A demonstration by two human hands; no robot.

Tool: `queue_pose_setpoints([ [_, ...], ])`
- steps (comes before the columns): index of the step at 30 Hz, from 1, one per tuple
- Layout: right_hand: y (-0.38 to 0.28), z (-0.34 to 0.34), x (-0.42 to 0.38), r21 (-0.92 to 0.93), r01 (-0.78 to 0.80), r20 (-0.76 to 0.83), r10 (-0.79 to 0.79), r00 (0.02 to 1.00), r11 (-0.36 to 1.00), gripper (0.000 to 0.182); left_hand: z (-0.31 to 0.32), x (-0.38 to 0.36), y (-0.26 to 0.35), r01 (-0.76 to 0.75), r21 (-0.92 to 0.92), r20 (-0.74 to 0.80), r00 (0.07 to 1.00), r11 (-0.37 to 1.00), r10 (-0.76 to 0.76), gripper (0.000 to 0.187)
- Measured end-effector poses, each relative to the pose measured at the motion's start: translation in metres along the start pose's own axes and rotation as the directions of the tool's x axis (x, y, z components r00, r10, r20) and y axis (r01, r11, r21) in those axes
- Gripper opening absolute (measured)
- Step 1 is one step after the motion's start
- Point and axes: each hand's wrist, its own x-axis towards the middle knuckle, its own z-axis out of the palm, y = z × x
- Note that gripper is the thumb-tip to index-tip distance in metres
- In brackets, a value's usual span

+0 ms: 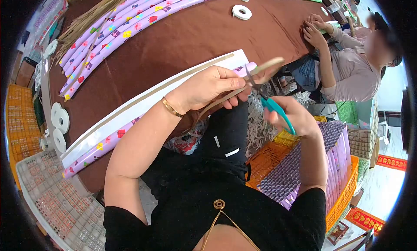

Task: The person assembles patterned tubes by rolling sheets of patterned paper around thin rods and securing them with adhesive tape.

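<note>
My left hand (215, 88) is closed on a brown paper strip (213, 104), pinched by thumb and fingers beside the end of a purple patterned roll. The strip's free end (273, 63) sticks out past my fingers to the upper right. In my right hand (293, 114) are scissors (280, 111) with teal handles, their blades across the strip just beyond my left thumb. Under my left forearm lies a partly rolled sheet of purple gift wrap (102, 143), white side (130, 108) up, with another brown strip along it.
Finished purple rolls (143, 23) and a bundle of brown strips (84, 23) lie on the brown table (173, 47). White tape rolls (241, 12) sit around. An orange crate (347, 181) of upright rolls stands at my right. Paper scraps (258, 123) cover the floor. A co-worker (347, 73) sits at right.
</note>
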Motion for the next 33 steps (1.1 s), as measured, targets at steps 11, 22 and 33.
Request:
queue_pose_setpoints([
  [11, 0.000, 0.055, 0.040, 0.587, 0.459, -0.541, -0.099, 0.835, 0.667, 0.025, 0.007, 0.003, -0.004, 0.116, 0.113, -0.079, 0.991, 0.987, -0.108, 0.029],
  [22, 0.136, -0.026, -0.122, 0.212, 0.266, -0.977, 0.213, 0.025, 0.940, 0.021, -0.008, 0.002, -0.006, 0.009, 0.160, -0.041, 0.999, 0.987, -0.002, 0.029],
  [33, 0.389, -0.070, -0.533, 0.536, 0.397, 0.017, 0.461, -0.887, 0.745, 0.031, -0.016, 0.003, -0.008, -0.027, 0.123, -0.060, 0.998, 0.992, 0.035, 0.028],
])
